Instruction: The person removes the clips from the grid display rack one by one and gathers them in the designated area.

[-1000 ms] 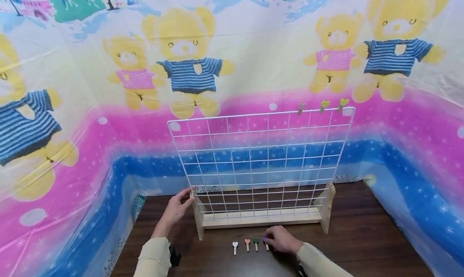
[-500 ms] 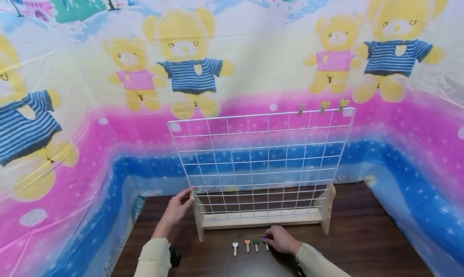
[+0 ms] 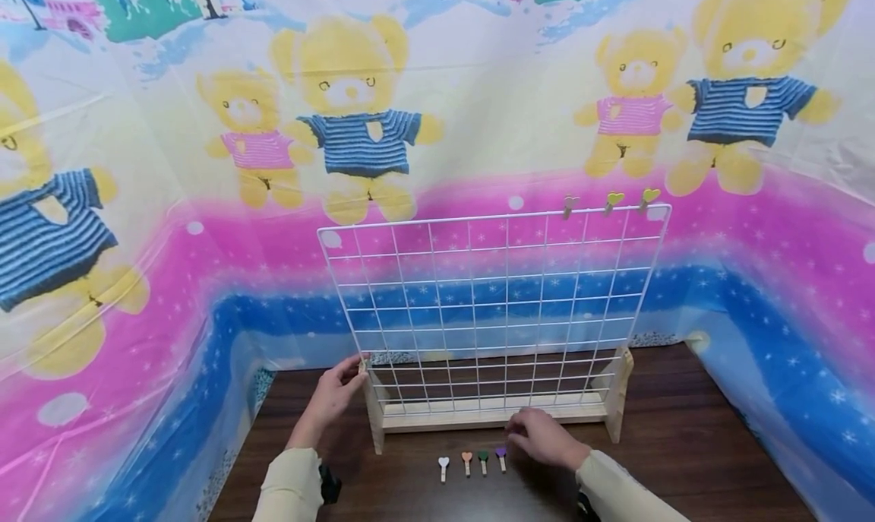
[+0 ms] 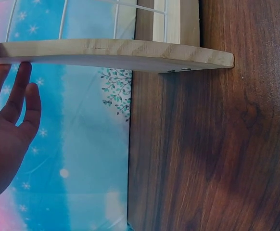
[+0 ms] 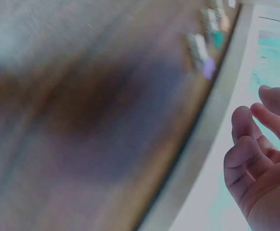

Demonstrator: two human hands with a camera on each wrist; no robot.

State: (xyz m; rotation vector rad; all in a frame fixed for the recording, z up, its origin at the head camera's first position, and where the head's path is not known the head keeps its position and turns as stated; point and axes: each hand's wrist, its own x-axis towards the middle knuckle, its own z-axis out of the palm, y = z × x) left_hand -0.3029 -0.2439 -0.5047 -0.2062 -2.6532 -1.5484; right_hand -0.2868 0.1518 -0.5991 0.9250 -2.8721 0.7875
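Presently, the brown table [image 3: 690, 461] bears a wooden rack [image 3: 451, 422] with white grid [image 3: 478, 218]. My left hand [image 3: 330, 397] pinches its left side panel [image 4: 111, 50]; my right hand [image 3: 543, 437], loosely curled, holds nothing near the purple clip [image 3: 502, 454], lying in front beside green clip [image 3: 483, 457], orange clip [image 3: 467, 458] and white clip [image 3: 443, 463]. Three other clips [image 3: 614, 198] sit on top.

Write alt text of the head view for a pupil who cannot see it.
A left hand holds one end of a wooden stand bearing a white wire grid; the empty right hand is beside four heart-topped clothespins on a dark table. Three more clothespins clip onto the grid's top edge, at right.
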